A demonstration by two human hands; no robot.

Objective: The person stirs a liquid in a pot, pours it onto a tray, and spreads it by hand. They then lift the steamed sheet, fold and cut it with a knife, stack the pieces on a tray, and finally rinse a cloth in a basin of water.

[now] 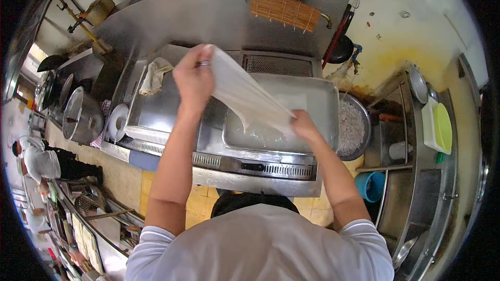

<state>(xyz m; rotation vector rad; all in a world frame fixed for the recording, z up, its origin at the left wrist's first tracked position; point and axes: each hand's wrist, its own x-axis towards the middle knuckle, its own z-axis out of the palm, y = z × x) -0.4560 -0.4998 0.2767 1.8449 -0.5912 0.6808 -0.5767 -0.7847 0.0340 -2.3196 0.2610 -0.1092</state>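
White and thin, the sheet [242, 86] slants, drooping, between left fingers [206, 54] and right fingers [299, 116] clamped on it.

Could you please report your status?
Left hand, right hand gripping white sheet. Sheet held partly over metal tray. Black-handled tool on ledge, clear of hands.

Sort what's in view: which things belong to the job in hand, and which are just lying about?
Part of the job:
- pale sheet, stretched between left hand and right hand
- metal tray beneath it

Apparently just lying about:
- crumpled cloth
- bamboo mat
- blue bucket
- lime-green basin
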